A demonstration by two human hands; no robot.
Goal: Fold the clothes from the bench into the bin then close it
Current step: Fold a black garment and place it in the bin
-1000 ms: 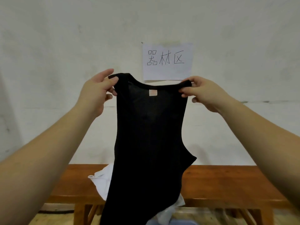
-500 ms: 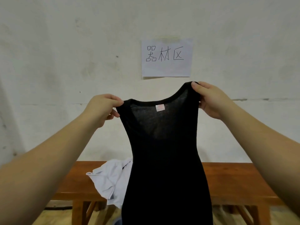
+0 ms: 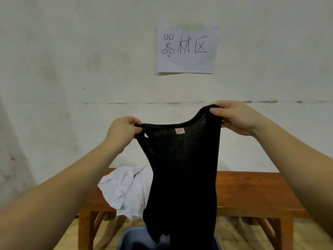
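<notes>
Black sheer knit tank top (image 3: 182, 170) held up in air in front of brown wooden surface (image 3: 252, 188), hem hanging over blue-grey plastic bin (image 3: 126, 239) on floor below surface's front edge. Left grip (image 3: 120, 130) pinches one shoulder strap, fingers curled; right grip (image 3: 234, 116) pinches other strap, higher. Crumpled white garment (image 3: 124, 188) lies at surface's left end, drooping over front edge. White paper sign (image 3: 187, 49) with handwritten characters on wall.

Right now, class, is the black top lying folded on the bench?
No: both hands, left and right, pinch the black top by its shoulders, so it hangs unfolded in front of the bench.
</notes>
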